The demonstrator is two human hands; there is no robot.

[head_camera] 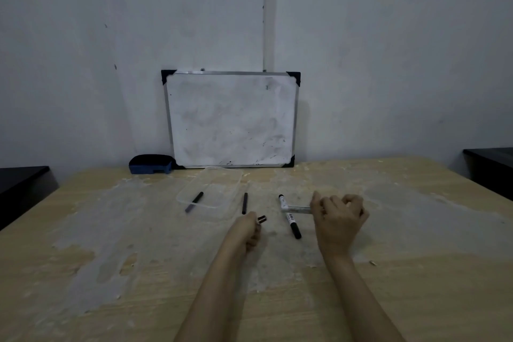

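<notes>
My right hand (338, 216) grips a marker body (298, 208) that points left, its white barrel showing beyond my thumb. My left hand (251, 230) pinches a small black cap (261, 219), a short way left of the marker's tip. A second marker (291, 218), white with black ends, lies on the table between my hands. A thin black pen (244, 203) lies beside a clear plastic tray (211, 191), and another dark pen (194, 202) lies in that tray.
A small whiteboard (231, 119) with smudges leans on the wall at the table's far edge. A blue eraser (151, 164) sits to its left. The wooden table (111, 258) is scuffed and patchy. Dark furniture stands at both sides.
</notes>
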